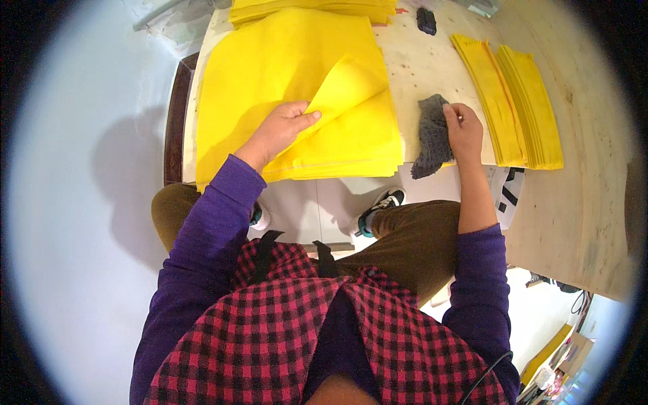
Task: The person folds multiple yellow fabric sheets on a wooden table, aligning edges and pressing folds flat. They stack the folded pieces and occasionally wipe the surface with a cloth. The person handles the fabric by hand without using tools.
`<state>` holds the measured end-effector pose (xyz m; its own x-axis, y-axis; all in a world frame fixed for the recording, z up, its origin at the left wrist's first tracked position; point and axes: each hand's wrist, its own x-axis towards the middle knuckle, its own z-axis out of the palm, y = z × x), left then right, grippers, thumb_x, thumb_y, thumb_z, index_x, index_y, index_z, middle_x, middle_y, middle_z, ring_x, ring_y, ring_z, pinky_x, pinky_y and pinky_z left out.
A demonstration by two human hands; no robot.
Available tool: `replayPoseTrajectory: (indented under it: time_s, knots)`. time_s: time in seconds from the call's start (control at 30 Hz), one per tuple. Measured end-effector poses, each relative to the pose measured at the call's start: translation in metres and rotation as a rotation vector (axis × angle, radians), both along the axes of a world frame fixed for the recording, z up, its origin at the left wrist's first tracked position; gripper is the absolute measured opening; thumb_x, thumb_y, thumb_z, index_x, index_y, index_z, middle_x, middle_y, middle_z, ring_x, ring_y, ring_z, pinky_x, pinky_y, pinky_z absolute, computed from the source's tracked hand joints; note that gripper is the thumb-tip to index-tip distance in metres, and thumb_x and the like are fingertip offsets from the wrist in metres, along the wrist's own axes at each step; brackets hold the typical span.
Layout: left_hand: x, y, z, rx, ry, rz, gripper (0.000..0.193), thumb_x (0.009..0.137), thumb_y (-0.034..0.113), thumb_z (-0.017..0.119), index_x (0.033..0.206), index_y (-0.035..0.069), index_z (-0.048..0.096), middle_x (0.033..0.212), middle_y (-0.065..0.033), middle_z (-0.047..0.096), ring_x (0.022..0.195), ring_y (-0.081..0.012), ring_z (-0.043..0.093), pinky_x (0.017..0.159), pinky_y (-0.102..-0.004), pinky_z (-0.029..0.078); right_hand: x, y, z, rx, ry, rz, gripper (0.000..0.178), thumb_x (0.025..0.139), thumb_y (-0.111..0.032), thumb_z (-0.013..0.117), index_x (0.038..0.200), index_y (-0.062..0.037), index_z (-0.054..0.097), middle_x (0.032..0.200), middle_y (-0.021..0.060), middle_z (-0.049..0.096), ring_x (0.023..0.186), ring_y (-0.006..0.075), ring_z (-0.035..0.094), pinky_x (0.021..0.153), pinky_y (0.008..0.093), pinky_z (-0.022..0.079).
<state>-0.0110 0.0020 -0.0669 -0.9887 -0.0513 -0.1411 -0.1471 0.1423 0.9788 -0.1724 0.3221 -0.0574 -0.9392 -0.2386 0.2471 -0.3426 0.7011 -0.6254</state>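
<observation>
A broad stack of yellow fabric sheets (250,88) lies on the wooden table in front of me. My left hand (287,128) pinches the top sheet, whose right corner is lifted and folded back toward the middle. To the right of the stack, my right hand (464,128) grips a dark grey knitted cloth (433,138) by its upper right side. The cloth hangs crumpled at the table's front edge. Thumb and fingers of the right hand are closed on it.
Two narrow folded yellow bundles (530,108) lie right of my right hand. Another yellow pile (314,8) sits at the far edge of the stack. A small black object (426,21) rests on the wooden table (418,67). A white wall (101,202) stands at the left.
</observation>
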Motion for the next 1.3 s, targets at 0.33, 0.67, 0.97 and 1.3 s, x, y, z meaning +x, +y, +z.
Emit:
replayPoseTrajectory:
  time_s: [0.33,0.67,0.97,1.3]
  knots:
    - [-0.002,-0.002,0.004,0.069,-0.114,-0.046,0.034,0.094,0.025,0.056,0.114,-0.003,0.060,0.106,-0.0032,0.064,0.094,-0.0112,0.058,0.086,-0.0248,0.044,0.008,-0.108,0.019,-0.115,0.121,0.271,0.039,0.077,-0.031,0.074,0.099,-0.0012,0.066,0.090,0.0123,0.068,0.084,0.0243,0.065,0.077,0.0312,0.050]
    - [-0.005,0.008,0.011,0.156,-0.088,0.060,0.031,0.094,0.027,0.056,0.103,-0.002,0.064,0.087,0.0016,0.062,0.079,-0.0070,0.054,0.073,-0.0226,0.044,-0.002,-0.122,0.002,-0.254,-0.343,0.381,0.026,0.081,-0.021,0.072,0.094,-0.0002,0.065,0.078,0.0013,0.063,0.068,0.0088,0.054,0.062,0.0239,0.045]
    - [-0.010,0.014,0.016,0.174,-0.101,0.113,0.026,0.092,0.020,0.059,0.100,-0.004,0.065,0.085,-0.0013,0.065,0.073,-0.0072,0.058,0.068,-0.0217,0.046,0.000,-0.119,0.003,-0.261,-0.327,0.399,0.026,0.080,-0.021,0.073,0.095,-0.0008,0.065,0.078,0.0002,0.062,0.068,0.0081,0.053,0.062,0.0232,0.045]
    - [-0.011,0.015,0.013,0.182,-0.067,0.101,0.018,0.089,0.013,0.063,0.096,-0.003,0.066,0.085,-0.0002,0.065,0.073,-0.0067,0.057,0.067,-0.0218,0.046,0.001,-0.121,0.003,-0.247,-0.327,0.382,0.035,0.076,-0.023,0.078,0.097,0.0012,0.064,0.078,0.0005,0.060,0.069,0.0089,0.053,0.062,0.0243,0.045]
